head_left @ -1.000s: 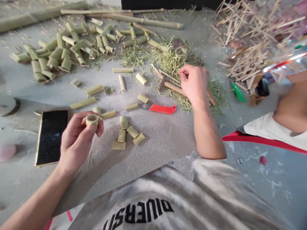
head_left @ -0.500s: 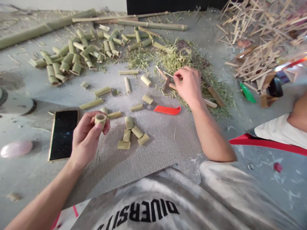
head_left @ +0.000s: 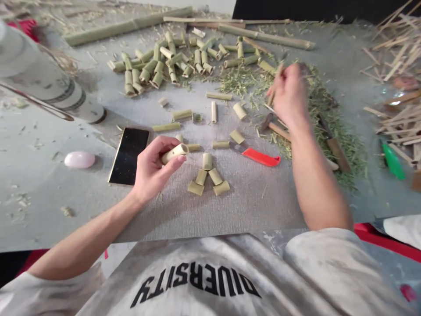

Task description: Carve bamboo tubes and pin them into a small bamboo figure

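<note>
My left hand (head_left: 156, 164) is closed around a short bamboo tube (head_left: 176, 153), its open end facing right and a small hole in its side. Over the green shavings, my right hand (head_left: 291, 94) is raised and slightly blurred, its fingers closed on a thin brown stick (head_left: 279, 75). Below that hand lies a hammer (head_left: 279, 131) with a wooden handle. A knife with a red handle (head_left: 262, 156) rests on the table, its blade by a bamboo piece (head_left: 221, 144). Several short bamboo pieces (head_left: 207, 161) form a branching figure in front of me.
Cut bamboo tubes (head_left: 158, 66) are heaped at the back, before long bamboo poles (head_left: 131, 27). Shavings (head_left: 342, 114) and a wooden-handled tool (head_left: 338, 153) lie at right, beyond them wooden sticks (head_left: 397, 109). A phone (head_left: 130, 153), pink oval object (head_left: 79, 159) and white cylinder (head_left: 59, 83) are left.
My right hand has moved up and away from the hammer with a thin stick in it. My left hand has tilted the bamboo tube over to the right. The view has swung left.
</note>
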Motion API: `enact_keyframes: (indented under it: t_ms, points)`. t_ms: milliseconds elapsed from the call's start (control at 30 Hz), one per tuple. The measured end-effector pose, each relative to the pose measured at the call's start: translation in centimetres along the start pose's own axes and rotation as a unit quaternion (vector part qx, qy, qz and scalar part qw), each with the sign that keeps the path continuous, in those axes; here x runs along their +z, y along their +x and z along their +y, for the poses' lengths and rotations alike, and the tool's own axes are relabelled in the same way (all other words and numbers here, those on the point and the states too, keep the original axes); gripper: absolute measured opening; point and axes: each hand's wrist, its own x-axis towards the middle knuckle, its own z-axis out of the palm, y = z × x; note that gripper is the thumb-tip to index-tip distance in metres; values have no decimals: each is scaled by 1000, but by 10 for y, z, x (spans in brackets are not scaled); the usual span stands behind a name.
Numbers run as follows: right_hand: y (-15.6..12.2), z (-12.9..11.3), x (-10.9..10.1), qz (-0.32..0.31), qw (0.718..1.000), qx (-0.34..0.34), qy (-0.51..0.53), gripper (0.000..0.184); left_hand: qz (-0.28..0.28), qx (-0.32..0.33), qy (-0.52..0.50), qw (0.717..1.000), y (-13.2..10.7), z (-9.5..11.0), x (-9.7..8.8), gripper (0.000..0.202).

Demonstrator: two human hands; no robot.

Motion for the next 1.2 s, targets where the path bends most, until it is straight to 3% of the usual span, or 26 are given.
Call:
enact_keyframes:
  t_ms: [33, 100, 167, 233, 300, 467, 767, 1000, 1200]
  points:
    - [0, -13, -4, 87, 996, 12, -29, 29, 13, 15, 24, 1000, 0, 1, -1, 36]
    - [-2, -44, -13, 117, 990, -15, -74, 23, 35, 40, 70, 996, -2, 2, -3, 36]
    - [-7, -76, -19, 61, 994, -38, -84, 19, 47, 52, 103, 992, -3, 3, -6, 33]
    - [-14, -107, -22, -79, 990, -55, -106, 28, 52, 57, 121, 990, -4, 4, -7, 31]
    - [-23, -133, -21, -161, 975, -135, -71, 28, 52, 66, 130, 988, -4, 6, -8, 30]
    - [-44, -177, -5, -240, 951, -196, 19, 15, 40, 82, 140, 986, -1, 7, -8, 36]
    - [-64, -193, 18, -301, 933, -171, 96, 14, -11, 97, 94, 991, 0, 9, -6, 33]
    - [-72, -192, 37, -333, 914, -136, 187, 15, -26, 109, 73, 991, -1, 10, -6, 30]
    - [-71, -185, 41, -339, 908, -133, 208, 13, -31, 132, 57, 989, -1, 6, -7, 28]
